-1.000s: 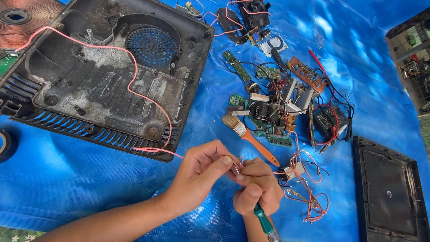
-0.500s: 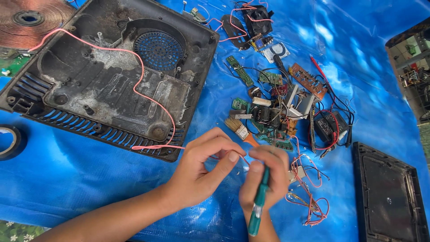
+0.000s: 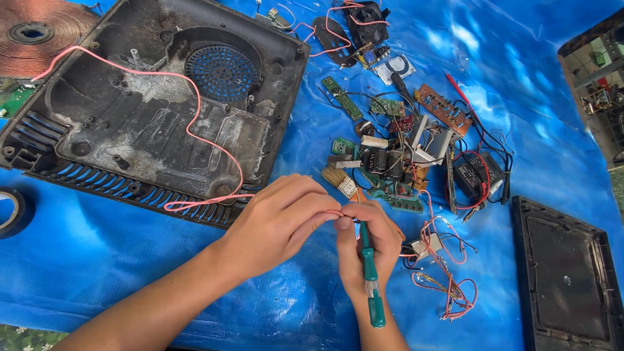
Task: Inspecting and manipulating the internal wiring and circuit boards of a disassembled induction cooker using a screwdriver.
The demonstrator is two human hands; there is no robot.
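Head view shows our left hand [image 3: 276, 224] pinching the pink wire [image 3: 195, 130] end, right hand [image 3: 367, 250] gripping a green screwdriver [image 3: 370, 279], the joining seemingly unfinished.

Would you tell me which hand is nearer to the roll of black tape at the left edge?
Left. The left hand lies right of the black tape roll; the right hand, holding a green screwdriver, is farther right.
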